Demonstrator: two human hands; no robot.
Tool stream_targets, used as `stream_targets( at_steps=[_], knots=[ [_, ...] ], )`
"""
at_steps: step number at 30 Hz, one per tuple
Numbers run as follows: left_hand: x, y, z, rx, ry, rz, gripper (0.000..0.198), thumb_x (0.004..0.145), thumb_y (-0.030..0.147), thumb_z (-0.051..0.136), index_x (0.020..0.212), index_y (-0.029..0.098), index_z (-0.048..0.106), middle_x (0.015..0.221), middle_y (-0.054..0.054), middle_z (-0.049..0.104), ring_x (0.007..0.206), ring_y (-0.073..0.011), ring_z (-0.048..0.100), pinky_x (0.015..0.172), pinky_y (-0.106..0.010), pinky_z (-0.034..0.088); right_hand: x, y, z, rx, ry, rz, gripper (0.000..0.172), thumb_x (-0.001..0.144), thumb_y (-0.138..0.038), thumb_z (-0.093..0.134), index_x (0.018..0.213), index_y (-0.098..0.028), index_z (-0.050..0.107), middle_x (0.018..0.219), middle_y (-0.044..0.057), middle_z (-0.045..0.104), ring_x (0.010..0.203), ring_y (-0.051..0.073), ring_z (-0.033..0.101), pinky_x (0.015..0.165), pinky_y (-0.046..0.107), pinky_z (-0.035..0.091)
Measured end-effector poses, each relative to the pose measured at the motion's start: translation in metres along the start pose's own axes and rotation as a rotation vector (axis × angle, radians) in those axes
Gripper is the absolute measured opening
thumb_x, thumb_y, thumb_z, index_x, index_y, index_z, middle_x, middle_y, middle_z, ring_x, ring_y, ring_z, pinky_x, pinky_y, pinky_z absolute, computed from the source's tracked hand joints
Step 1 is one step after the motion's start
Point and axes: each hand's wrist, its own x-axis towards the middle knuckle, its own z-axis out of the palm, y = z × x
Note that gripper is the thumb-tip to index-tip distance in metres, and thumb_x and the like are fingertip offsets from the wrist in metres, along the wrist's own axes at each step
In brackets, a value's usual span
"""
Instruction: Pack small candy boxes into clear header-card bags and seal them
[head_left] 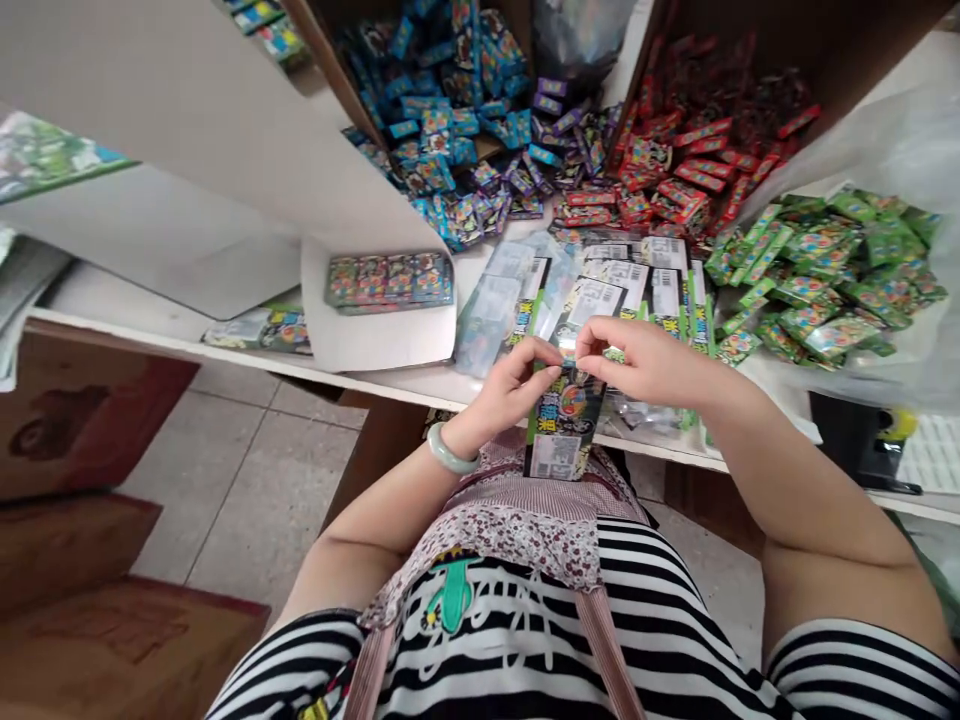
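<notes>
A flat black-and-green printed candy pouch (568, 425) hangs in front of the apron, over the table's front edge. My left hand (519, 385), with a pale green bangle at the wrist, pinches its upper edge between thumb and fingers. Close beside it, my right hand (626, 362) is closed in a pinch at the same top edge, its fingertips nearly touching the left ones. What lies between the fingertips is mostly hidden. Just beyond the hands, more pouches (666, 290) with white label patches overlap in a pile, next to pale clear-looking plastic sleeves (491, 310).
Small blue packets (439, 130), purple packets (487, 200), red packets (697, 170) and green packets (825, 260) lie heaped at the back and right. An open white box (375, 345) holds a wrapped row of packets. A black object (855, 440) sits right. Cardboard boxes (112, 650) stand on the floor.
</notes>
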Motion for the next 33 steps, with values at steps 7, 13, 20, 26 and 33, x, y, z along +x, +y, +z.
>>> stream_targets(
  at_steps=[7, 13, 20, 26, 33],
  knots=[
    [-0.001, -0.001, -0.006, -0.074, 0.022, -0.054, 0.031, 0.099, 0.05, 0.054, 0.091, 0.02, 0.059, 0.089, -0.003, 0.062, 0.086, -0.016, 0.058, 0.082, -0.031, 0.048, 0.028, 0.019, 0.006, -0.007, -0.114, 0.088, 0.008, 0.086, -0.029, 0.059, 0.08, -0.024, 0.058, 0.072, -0.001, 0.063, 0.066, 0.018, 0.056, 0.061, 0.03, 0.039],
    [0.002, -0.014, 0.002, -0.024, 0.102, -0.043, 0.04, 0.086, 0.056, 0.071, 0.09, 0.019, 0.059, 0.086, -0.001, 0.063, 0.081, -0.0144, 0.057, 0.077, -0.028, 0.045, 0.03, 0.009, 0.005, -0.081, -0.137, 0.19, 0.007, 0.086, -0.027, 0.058, 0.081, -0.022, 0.058, 0.076, -0.001, 0.063, 0.068, 0.017, 0.055, 0.062, 0.029, 0.037],
    [0.002, -0.022, 0.011, 0.033, 0.178, -0.046, 0.022, 0.088, 0.035, 0.072, 0.091, 0.019, 0.057, 0.087, -0.001, 0.062, 0.083, -0.0143, 0.058, 0.079, -0.027, 0.046, 0.03, 0.02, 0.012, -0.003, -0.061, 0.284, 0.01, 0.082, -0.031, 0.06, 0.084, -0.022, 0.057, 0.078, 0.001, 0.064, 0.07, 0.018, 0.056, 0.065, 0.03, 0.039],
    [-0.025, -0.023, 0.011, -0.237, -0.005, -0.239, 0.051, 0.085, 0.057, 0.07, 0.114, 0.018, 0.054, 0.109, -0.008, 0.063, 0.098, -0.0188, 0.063, 0.086, -0.032, 0.053, 0.03, 0.032, 0.021, 0.599, -0.225, 0.668, 0.041, 0.061, -0.048, 0.08, 0.083, -0.022, 0.059, 0.074, -0.001, 0.063, 0.066, 0.017, 0.057, 0.062, 0.029, 0.044],
    [-0.058, 0.046, -0.073, 0.13, 0.065, -0.032, 0.041, 0.093, 0.057, 0.06, 0.109, 0.018, 0.064, 0.097, -0.007, 0.07, 0.088, -0.0189, 0.067, 0.081, -0.033, 0.057, 0.024, 0.026, 0.019, 0.67, -0.227, 0.514, 0.048, 0.062, -0.062, 0.086, 0.085, -0.023, 0.071, 0.083, 0.004, 0.07, 0.074, 0.019, 0.063, 0.067, 0.03, 0.05]
  ],
)
